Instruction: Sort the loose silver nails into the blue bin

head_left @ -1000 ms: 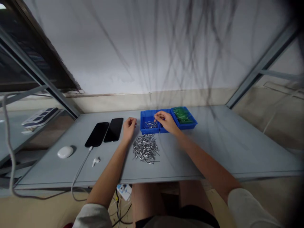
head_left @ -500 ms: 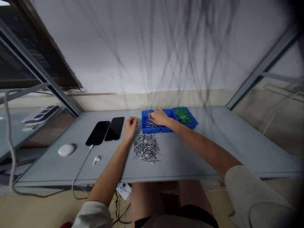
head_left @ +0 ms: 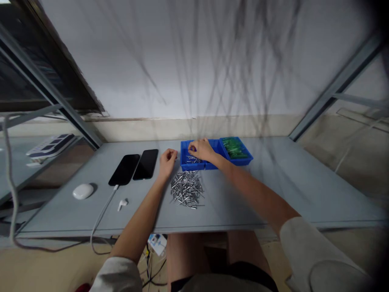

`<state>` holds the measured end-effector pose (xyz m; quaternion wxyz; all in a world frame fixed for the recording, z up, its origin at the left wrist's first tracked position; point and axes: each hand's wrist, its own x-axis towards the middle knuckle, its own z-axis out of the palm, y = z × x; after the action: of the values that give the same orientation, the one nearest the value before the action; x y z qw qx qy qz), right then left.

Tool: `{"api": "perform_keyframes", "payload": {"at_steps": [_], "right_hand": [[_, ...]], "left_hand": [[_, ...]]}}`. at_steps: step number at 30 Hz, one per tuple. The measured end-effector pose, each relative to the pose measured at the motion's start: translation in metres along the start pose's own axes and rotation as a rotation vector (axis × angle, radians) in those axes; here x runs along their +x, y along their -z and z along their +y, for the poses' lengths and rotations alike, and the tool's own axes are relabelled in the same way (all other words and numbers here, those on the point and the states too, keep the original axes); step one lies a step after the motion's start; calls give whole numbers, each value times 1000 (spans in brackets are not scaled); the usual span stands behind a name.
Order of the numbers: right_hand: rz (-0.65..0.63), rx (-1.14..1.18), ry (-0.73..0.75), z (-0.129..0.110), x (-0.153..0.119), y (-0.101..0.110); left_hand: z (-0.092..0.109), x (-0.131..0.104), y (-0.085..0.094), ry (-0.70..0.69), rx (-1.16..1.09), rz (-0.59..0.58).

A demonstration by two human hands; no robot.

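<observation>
My left hand rests on the table just left of the blue bins, its fingers curled together; whatever they hold is too small to make out. Over the left blue bin is my right hand, fingers pinched, above a few metal pins lying in that bin. What the pinch holds cannot be made out. A heap of silvery metal pins lies on the table in front of the bins. The right bin contains green packets.
Two black phones lie left of my left hand, one with a white cable. A white oval case and a white earbud are nearer the front. Metal frame posts stand at both sides.
My right hand has shifted slightly left over the left bin. My left hand stays in nearly the same place, still curled.
</observation>
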<state>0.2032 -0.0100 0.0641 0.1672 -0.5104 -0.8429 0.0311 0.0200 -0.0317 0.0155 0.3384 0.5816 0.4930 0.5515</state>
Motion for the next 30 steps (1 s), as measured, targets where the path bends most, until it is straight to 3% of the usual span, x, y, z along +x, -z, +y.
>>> {"api": "perform_keyframes", "payload": {"at_steps": [4,8,11,17,30], "right_hand": [[160,452,67,-6,-41,11],[43,672,30,-11,-82,14],[-47,604,73,-13,-95,10],[-168,344,153,-14,-93,1],[-196,255,103,-22,-95,-6]], "left_hand": [[-1,0,0,-19,13,-2],[-4,0,0,-8,18,5],[-3,1,2,13,-4,17],[-2,3,8,30,-46,59],[-2,2,8,35,-42,56]]}}
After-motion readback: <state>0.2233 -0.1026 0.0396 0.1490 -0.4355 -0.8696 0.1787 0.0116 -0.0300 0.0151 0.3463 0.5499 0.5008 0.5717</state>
